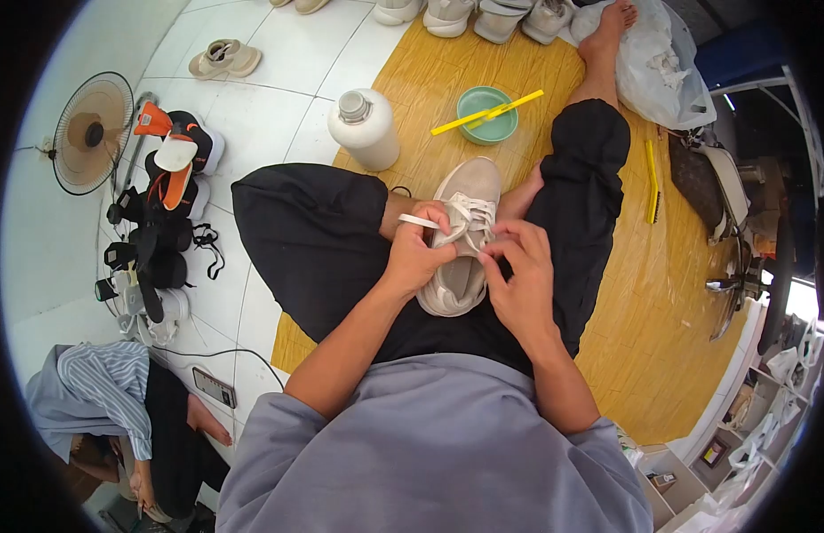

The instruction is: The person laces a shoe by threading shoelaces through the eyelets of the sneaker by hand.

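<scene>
No legible text, no readable labels, numbers or signs

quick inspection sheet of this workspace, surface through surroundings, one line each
Surface: wood-patterned mat beside white tiles
Job's things: beige shoe between the legs; white lace partly loose
Clutter: white bottle; green bowl with yellow tools across it
Grips: left grip holds the lace; right grip at the shoe's lacing, pinch unclear
Cables: dark cable across the tiles
Surroundings: fan, footwear, another person at left; shelves at right

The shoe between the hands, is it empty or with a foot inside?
Empty of any foot: the shoe shows its lining through the opening.
</scene>
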{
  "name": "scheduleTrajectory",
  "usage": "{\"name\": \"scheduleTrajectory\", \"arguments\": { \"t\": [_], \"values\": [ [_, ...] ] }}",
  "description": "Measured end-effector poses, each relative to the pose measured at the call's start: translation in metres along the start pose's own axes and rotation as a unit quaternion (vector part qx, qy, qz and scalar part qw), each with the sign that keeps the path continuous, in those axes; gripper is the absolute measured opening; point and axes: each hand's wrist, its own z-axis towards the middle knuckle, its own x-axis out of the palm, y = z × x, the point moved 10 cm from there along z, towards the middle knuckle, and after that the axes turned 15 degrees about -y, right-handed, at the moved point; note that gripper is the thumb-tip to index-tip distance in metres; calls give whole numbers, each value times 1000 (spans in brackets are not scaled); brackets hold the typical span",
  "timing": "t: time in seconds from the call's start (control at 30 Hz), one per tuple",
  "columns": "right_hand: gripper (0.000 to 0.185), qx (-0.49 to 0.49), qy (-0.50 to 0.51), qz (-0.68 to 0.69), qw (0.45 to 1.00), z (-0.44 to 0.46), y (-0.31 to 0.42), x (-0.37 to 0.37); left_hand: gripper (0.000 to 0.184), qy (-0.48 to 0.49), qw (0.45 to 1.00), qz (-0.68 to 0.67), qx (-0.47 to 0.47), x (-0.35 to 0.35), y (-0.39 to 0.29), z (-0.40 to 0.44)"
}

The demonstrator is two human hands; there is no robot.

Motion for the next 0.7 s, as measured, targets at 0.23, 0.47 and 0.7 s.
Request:
{"name": "scheduleTrajectory", "arguments": {
  "t": [0.23, 0.47, 0.7],
  "values": [
    [12, 115, 152, 153, 970, -24, 25, -54, 31, -66, 995, -65, -38, -5, 5, 2],
    [11, 96, 325, 491, 803, -33, 95, -80, 34, -62, 996, -35, -52, -7, 19, 6],
    [10, 71, 348, 614, 705, -35, 135, -54, 33, -72, 996, 33, 45, -2, 4, 4]
  ]
}}
